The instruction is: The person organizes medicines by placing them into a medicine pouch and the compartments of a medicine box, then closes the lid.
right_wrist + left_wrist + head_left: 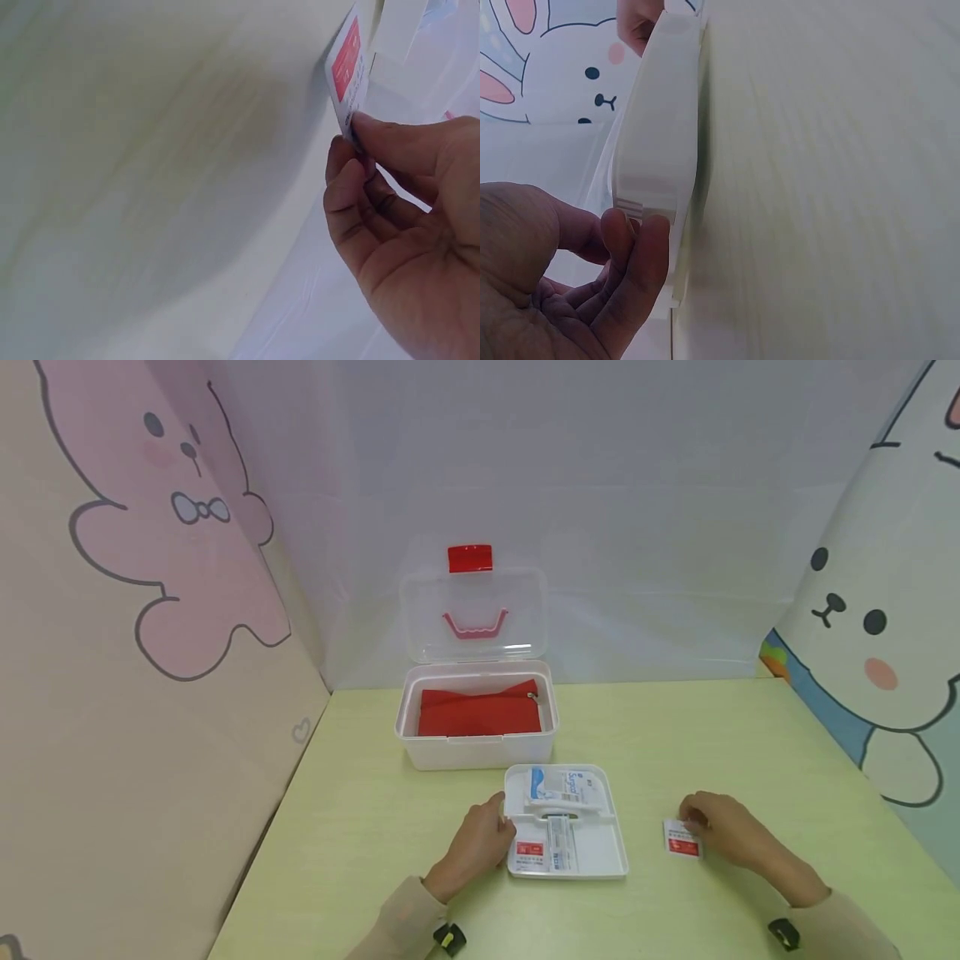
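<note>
My left hand (474, 839) holds the left edge of a shallow white tray (602, 847), its thumb at the rim and fingers curled at the side wall in the left wrist view. In the tray lie a white and blue packet (564, 783) with "Surgical" lettering, a slim clear-and-white packet (562, 843) and a small red-and-white sachet (529, 855). To the right of the tray, my right hand (726, 828) pinches a similar red-and-white sachet (346, 67) by one edge between thumb and fingers. That sachet is tilted off the tabletop in the right wrist view.
Behind the tray stands a white box (480, 752) holding a red zipped pouch (480, 714). Its clear lid (472, 602), with a pink handle and red latch, stands raised against the curtain. Cartoon-printed sheets (847, 627) border the pale yellow table (360, 827).
</note>
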The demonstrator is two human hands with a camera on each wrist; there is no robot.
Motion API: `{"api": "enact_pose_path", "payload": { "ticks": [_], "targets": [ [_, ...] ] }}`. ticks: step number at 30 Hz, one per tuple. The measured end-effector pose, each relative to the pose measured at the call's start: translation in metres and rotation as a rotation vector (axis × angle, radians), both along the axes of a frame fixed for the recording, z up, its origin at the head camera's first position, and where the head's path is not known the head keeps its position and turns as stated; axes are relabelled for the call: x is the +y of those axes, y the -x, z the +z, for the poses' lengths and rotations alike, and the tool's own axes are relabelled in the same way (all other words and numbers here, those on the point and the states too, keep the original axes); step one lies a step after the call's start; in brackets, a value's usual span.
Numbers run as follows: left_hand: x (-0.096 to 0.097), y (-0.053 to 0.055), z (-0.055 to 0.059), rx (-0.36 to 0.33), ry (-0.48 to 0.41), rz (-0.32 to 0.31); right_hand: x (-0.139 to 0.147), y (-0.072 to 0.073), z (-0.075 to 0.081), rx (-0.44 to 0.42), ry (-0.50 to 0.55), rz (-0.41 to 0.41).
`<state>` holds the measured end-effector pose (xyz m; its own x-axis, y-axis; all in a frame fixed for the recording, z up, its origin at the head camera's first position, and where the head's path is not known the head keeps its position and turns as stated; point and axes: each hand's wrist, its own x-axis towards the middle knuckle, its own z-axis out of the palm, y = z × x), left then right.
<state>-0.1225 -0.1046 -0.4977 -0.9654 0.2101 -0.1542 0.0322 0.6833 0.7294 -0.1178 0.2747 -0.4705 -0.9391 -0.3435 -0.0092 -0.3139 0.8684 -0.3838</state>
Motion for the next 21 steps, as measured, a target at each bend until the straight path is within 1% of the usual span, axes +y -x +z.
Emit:
{"api": "enact_pose_path", "payload": {
  "ticks": [5, 9, 14, 17, 18, 21],
  "targets": [
    [0.000, 0.000, 0.000, 0.009, -0.001, -0.004, -0.003, 0.001, 0.008, 0.062, 0.009, 0.003],
    [0.000, 0.000, 0.000, 0.015, -0.002, -0.008, -0.008, 0.000, 0.023, 0.131, 0.037, 0.015],
    [-0.001, 0.000, 0.000, 0.004, -0.009, -0.009, -0.019, 0.001, 0.044, 0.234, 0.072, 0.029],
    [0.000, 0.000, 0.000, -0.004, -0.007, -0.008, -0.028, 0.001, 0.052, 0.299, 0.112, 0.056],
    [0.000, 0.000, 0.000, 0.003, -0.007, -0.008, -0.032, 0.001, 0.054, 0.318, 0.127, 0.070],
    [0.000, 0.000, 0.000, 0.010, 0.002, -0.005, -0.044, 0.000, 0.056, 0.351, 0.170, 0.120]
  ]
}}
